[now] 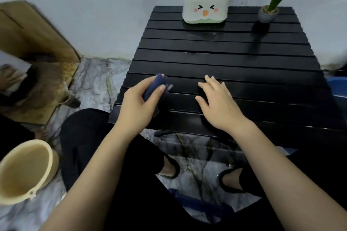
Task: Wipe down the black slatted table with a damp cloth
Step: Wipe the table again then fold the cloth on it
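The black slatted table (pixel 225 58) stands in front of me against a pale wall. My left hand (pixel 138 105) is at the table's near left corner, closed around a bunched dark blue cloth (pixel 155 85) that pokes out past my fingers and touches the slats. My right hand (pixel 218 103) lies flat on the near slats, fingers spread, holding nothing. A faint wet smear shows on the slats in front of the tissue box.
A white and green tissue box (pixel 206 3) with a cartoon face stands at the table's back. A small potted blue flower (pixel 268 12) stands at the back right corner. A cream bucket (pixel 24 170) sits on the marbled floor at my left. Cardboard (pixel 33 30) leans by the wall.
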A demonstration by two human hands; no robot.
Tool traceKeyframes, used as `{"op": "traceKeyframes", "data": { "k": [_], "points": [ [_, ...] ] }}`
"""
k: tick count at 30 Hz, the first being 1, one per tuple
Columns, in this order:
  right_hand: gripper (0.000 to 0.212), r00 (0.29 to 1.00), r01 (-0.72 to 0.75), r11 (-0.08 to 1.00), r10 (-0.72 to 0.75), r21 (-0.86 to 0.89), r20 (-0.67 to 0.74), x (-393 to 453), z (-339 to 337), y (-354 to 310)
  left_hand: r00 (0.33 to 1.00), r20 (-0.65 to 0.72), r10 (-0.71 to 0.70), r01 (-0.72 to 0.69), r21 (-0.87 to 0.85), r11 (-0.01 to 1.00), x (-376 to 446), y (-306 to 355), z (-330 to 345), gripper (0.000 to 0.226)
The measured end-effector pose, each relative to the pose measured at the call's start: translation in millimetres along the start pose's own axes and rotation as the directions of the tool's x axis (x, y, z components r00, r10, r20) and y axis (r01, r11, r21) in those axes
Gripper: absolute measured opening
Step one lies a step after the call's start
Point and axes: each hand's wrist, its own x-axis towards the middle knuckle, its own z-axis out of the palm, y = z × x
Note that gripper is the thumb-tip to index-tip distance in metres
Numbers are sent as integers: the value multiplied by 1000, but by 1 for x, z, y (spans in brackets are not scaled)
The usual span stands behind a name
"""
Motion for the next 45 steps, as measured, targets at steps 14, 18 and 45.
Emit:
{"op": "traceKeyframes", "data": {
  "k": [14, 18, 45],
  "points": [
    [48, 1000, -13, 1000, 13, 0, -26, 1, 3, 0, 963, 37, -267, 227, 420, 878, 50, -49, -7, 36],
    [47, 999, -18, 1000, 19, 18, -32, 1, 4, 0, 940, 77, -332, 298, 289, 910, 56, -39, 1, 16],
    [47, 999, -10, 1000, 11, 12, -40, 0, 6, 2, 991, 15, 136, -113, 650, 752, 35, -45, 3, 47]
  ]
}}
